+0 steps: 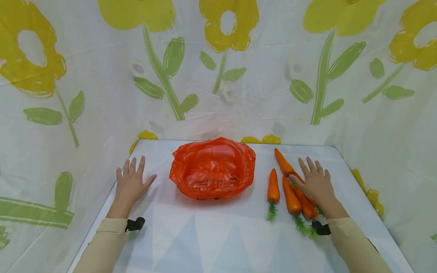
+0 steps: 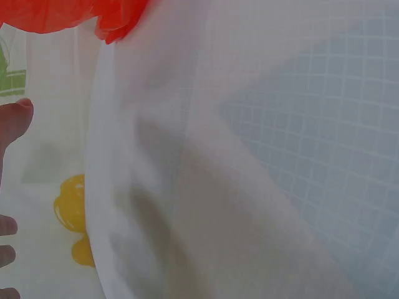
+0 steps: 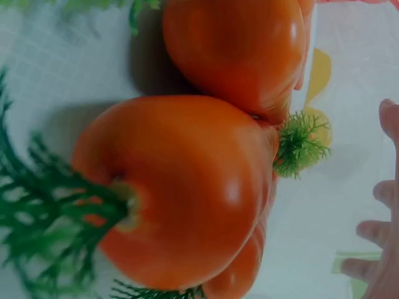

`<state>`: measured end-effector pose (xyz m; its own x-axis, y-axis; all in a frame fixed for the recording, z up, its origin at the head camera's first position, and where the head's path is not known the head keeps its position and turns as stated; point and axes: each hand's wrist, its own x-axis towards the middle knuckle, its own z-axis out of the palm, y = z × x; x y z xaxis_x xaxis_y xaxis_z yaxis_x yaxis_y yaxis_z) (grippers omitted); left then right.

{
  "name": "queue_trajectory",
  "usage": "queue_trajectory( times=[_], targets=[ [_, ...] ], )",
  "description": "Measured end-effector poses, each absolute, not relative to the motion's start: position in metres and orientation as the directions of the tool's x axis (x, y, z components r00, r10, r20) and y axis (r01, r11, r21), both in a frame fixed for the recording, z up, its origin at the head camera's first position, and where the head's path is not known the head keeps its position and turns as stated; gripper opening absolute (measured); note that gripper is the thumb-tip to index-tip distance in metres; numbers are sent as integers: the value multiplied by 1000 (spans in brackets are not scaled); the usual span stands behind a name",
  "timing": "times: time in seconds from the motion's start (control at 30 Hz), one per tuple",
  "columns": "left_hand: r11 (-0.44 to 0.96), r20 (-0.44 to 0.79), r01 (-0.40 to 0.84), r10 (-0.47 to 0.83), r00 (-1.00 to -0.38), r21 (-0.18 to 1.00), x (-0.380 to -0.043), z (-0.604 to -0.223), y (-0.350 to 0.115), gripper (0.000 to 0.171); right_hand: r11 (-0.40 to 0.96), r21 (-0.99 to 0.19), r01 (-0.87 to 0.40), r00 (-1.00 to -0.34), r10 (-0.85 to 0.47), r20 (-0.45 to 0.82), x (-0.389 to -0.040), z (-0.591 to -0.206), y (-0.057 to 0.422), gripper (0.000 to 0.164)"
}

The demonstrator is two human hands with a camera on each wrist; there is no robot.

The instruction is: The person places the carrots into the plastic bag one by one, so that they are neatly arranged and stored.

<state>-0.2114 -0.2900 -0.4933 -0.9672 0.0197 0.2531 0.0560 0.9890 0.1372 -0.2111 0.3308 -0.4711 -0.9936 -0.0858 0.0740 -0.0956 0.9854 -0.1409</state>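
My left hand (image 1: 131, 185) is spread at the left side of the table, apart from the red plastic bag (image 1: 211, 168). The bag stands with its mouth gaping, and printing shows through its film. On the right, my right hand (image 1: 315, 185) has its fingers spread over the edge of a group of orange carrots (image 1: 291, 195) with green tops; whether it touches them I cannot tell. One carrot (image 1: 273, 187) lies a little apart, nearer the bag. Close up in the right wrist view, a carrot's thick end (image 3: 181, 187) fills the middle, with the fingers to its right.
A white table (image 1: 205, 235) with pale blue triangles lies under everything. Behind and at both sides hangs a whitish curtain (image 1: 259, 94) printed with yellow flowers and green leaves. Each wrist wears a small black camera mount (image 1: 135, 224).
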Motion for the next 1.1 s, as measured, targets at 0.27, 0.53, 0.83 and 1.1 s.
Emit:
queue_trajectory(
  times=[0.27,0.53,0.83,1.1],
  targets=[
    [988,297,74,32,-954,133,-211,-494,-287,83,974,-212,-85,-995,-72,68,-203,-471,335,81],
    [979,233,25,-24,-972,203,-210,-493,-282,83,957,-275,-95,-994,-77,75,-196,-476,341,70],
    [957,140,-16,-59,-988,291,-207,-489,-275,83,924,-375,-78,-997,-63,52,-191,-481,347,68],
    [924,77,-8,-41,-996,382,-201,-486,-269,83,889,-451,-85,-996,-78,33,-183,-490,359,60]
  ],
)
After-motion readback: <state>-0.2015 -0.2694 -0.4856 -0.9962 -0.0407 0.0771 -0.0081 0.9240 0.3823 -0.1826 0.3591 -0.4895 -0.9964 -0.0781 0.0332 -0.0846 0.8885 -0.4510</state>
